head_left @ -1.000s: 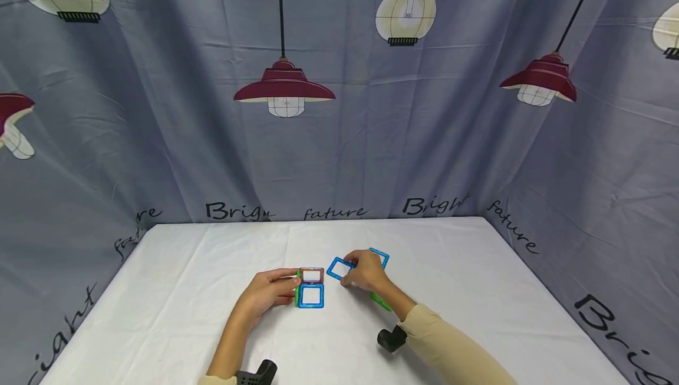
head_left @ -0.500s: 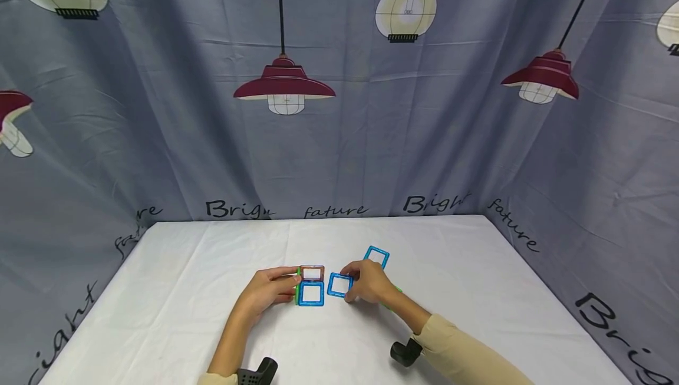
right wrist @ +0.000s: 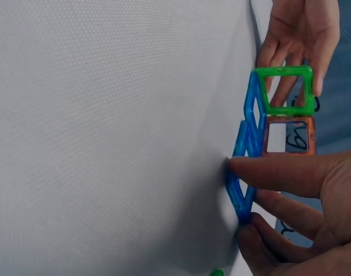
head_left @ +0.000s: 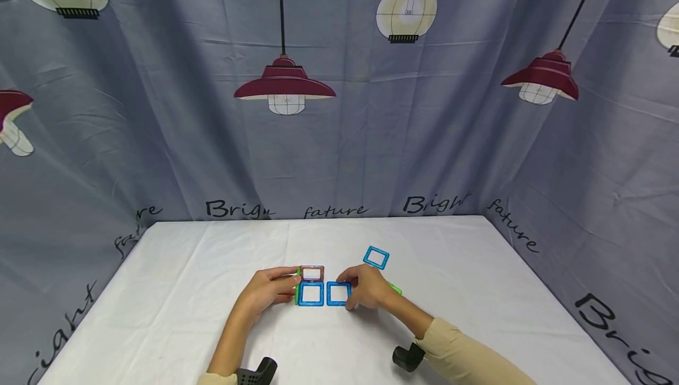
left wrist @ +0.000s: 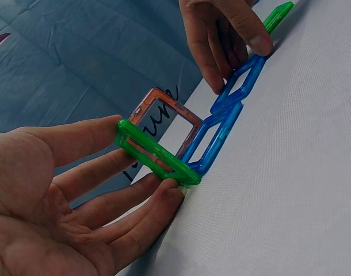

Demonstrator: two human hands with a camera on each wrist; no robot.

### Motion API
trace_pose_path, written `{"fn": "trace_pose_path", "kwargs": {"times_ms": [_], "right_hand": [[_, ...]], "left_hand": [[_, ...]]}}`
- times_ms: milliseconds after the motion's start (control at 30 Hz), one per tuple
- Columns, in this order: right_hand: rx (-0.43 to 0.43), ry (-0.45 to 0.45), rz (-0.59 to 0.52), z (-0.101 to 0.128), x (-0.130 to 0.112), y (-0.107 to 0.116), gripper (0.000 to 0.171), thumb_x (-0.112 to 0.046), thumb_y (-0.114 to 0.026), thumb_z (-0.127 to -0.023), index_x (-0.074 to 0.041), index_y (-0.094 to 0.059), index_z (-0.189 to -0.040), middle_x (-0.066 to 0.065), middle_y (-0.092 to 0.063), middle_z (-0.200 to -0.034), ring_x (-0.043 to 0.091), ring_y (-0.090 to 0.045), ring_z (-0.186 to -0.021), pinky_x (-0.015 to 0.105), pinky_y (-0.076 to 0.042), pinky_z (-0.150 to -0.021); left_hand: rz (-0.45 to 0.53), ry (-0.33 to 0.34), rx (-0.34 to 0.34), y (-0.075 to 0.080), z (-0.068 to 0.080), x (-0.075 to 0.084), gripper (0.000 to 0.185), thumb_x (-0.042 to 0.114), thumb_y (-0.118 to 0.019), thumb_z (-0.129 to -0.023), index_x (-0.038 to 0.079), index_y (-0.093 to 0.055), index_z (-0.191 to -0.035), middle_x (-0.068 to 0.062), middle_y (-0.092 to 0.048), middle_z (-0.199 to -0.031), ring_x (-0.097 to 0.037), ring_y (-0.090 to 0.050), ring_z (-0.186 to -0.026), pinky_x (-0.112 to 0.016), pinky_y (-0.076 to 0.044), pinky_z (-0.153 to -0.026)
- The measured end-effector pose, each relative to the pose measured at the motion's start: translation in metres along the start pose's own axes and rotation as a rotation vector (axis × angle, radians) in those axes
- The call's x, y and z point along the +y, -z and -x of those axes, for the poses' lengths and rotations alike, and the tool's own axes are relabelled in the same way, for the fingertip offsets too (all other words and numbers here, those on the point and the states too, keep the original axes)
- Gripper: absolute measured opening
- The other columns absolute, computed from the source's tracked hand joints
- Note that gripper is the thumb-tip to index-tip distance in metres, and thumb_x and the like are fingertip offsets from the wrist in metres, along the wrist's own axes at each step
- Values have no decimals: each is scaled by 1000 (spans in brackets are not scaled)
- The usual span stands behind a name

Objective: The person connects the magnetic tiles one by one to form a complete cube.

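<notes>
Six square frame tiles of glossy, see-through plastic show: three blue, two green, one orange. Between the hands, on the white cloth of the desk [head_left: 185, 290], lies a flat blue tile [head_left: 310, 295], and a second blue tile [head_left: 337, 293] lies edge to edge with it on the right hand's side. An orange tile [head_left: 311, 273] stands upright on the far edge of the first blue one, and a green tile [left wrist: 155, 152] stands upright on the edge nearest the left hand, so the two meet at a corner.

The left hand [head_left: 267, 290] has its fingers spread and nearly straight, with fingertips and thumb resting against the green tile. The right hand [head_left: 368, 288] pinches the second blue tile, thumb on its near edge and fingers curled over the far edge, pressing it flat on the desk.

Beyond the right hand, apart from the group, lies the third blue tile [head_left: 376, 257]. Just behind the right hand the tip of a second green tile [head_left: 395, 288] pokes out, mostly hidden.

The desk cloth is finely woven. A grey-blue curtain [head_left: 159, 137] hangs round it, printed with red lamps and bulbs and the words "Bright" and "fature".
</notes>
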State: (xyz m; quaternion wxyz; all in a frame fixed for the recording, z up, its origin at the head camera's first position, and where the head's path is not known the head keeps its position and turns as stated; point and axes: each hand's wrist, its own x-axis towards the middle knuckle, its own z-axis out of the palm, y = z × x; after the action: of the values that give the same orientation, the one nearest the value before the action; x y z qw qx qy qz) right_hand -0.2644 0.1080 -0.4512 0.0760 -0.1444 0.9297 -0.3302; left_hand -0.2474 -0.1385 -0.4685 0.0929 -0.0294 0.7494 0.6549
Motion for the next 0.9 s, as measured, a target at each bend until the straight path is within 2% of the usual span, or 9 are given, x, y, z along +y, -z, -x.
{"fn": "trace_pose_path", "kwargs": {"times_ms": [233,667,900], "right_hand": [[4,13,-1,1,-2,0,48,0,-91,-65,-5,-77,-111,6,-72,-102,20,-55,-89,36,-55,-83],[19,-1,-4,2,-3,-5,48,0,-91,-66,-7,-77,-112,8,-73,-107,22,-57,-93,42,-56,-91],[10,-8,15,2,0,-4,57,-5,-93,-65,-6,-71,-118,8,-69,-108,22,-57,-96,44,-55,-95]], "left_hand": [[4,4,7,0,0,0,44,20,-75,-92,-2,-66,-129,-18,-74,-113,-21,-71,-89,-36,-62,-79],[6,-4,0,0,1,0,44,20,-74,-93,-2,-66,-129,-17,-73,-114,-21,-71,-89,-36,-62,-80],[8,-8,-13,0,1,0,46,22,-75,-92,-2,-65,-130,-17,-74,-113,-21,-71,-90,-36,-62,-80]]}}
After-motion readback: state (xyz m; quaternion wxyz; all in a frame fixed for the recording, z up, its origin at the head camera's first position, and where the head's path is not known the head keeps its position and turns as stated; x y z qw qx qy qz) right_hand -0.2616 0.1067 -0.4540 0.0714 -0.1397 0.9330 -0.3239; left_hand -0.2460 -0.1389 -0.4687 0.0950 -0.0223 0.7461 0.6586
